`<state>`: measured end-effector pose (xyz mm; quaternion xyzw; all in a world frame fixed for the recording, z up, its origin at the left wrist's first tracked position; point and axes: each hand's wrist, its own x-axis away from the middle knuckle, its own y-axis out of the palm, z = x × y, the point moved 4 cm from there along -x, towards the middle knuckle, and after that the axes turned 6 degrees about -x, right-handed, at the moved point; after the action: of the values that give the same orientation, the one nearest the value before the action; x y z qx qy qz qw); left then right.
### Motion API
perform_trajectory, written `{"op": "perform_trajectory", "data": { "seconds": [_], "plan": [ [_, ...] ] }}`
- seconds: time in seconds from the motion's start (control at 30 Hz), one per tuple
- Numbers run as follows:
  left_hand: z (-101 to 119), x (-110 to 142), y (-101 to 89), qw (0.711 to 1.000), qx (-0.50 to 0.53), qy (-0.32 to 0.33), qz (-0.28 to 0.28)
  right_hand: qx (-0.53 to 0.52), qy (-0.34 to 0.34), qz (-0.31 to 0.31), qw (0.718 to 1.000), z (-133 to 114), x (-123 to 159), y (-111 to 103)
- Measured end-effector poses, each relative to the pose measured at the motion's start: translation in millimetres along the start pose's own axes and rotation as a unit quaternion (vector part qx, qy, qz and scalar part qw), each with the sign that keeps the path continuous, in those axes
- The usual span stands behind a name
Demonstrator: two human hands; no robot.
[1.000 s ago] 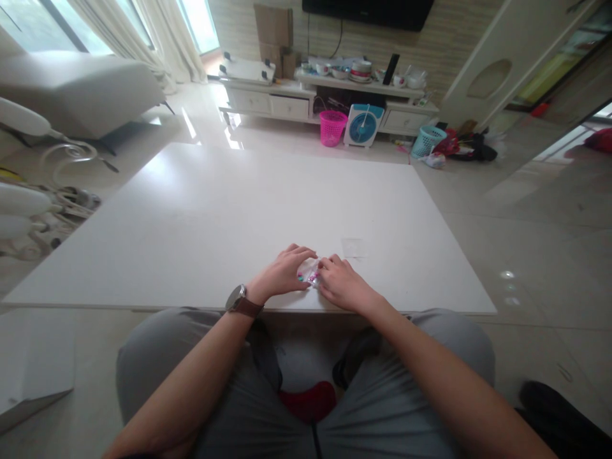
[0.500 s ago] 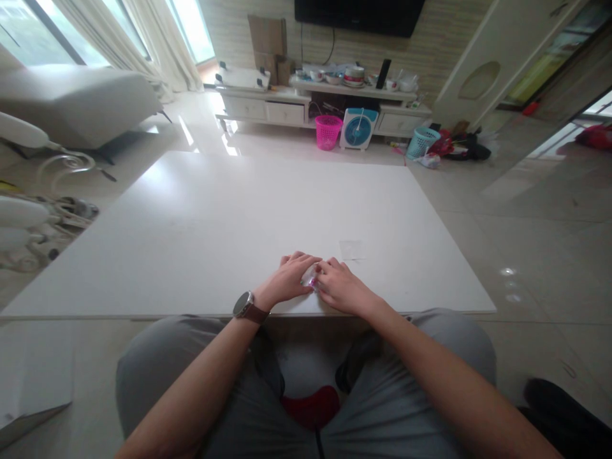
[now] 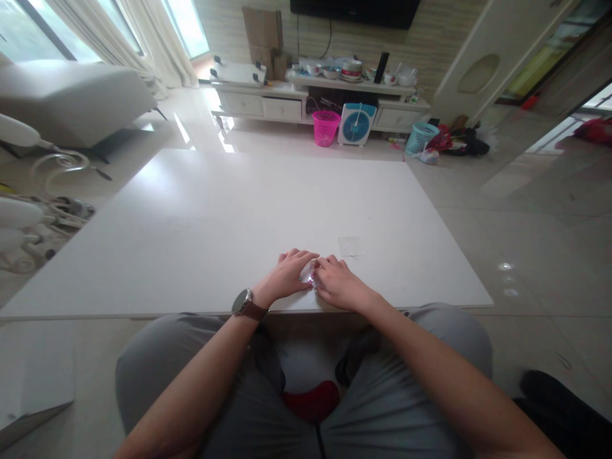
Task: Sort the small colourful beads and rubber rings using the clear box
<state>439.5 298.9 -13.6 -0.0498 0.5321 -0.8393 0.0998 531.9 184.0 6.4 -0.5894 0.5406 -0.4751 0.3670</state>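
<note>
Near the front edge of the white table (image 3: 229, 217), my left hand (image 3: 289, 275) and my right hand (image 3: 340, 284) meet around a small clear, shiny item with purple-pink bits (image 3: 310, 279). It looks like a little see-through plastic packet, but most of it is hidden by my fingers. The left fingers curve over its far side, with the thumb at the near side. My right fingers are bent and pinch its right side. Just beyond the right hand, a thin clear square sheet (image 3: 349, 247) lies flat on the tabletop.
Past the table's far edge stand a pink basket (image 3: 326, 129), a blue-and-white fan (image 3: 356, 124) and a light blue basket (image 3: 421, 139). Behind them is a low white cabinet (image 3: 283, 109) holding dishes. White metal-framed chairs (image 3: 29, 217) stand at the left.
The camera view has shifted slightly. Both hands stay at the same spot around the small clear item, with only slight finger movement.
</note>
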Motion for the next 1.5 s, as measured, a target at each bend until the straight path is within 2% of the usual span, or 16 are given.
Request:
{"op": "perform_trajectory", "data": {
  "seconds": [0.33, 0.53, 1.5],
  "plan": [
    [0.3, 0.7, 0.7, 1.000, -0.010, -0.002, 0.005, 0.009, -0.004, 0.017, 1.000, 2.0, 2.0, -2.4],
    [0.9, 1.3, -0.2, 1.000, -0.003, -0.007, 0.003, -0.004, -0.038, 0.015, 0.999, 1.8, 2.4, -4.2],
    [1.8, 1.7, -0.2, 1.000, -0.005, -0.007, 0.001, 0.005, -0.031, 0.012, 0.999, 1.7, 3.8, -5.9]
  ]
}}
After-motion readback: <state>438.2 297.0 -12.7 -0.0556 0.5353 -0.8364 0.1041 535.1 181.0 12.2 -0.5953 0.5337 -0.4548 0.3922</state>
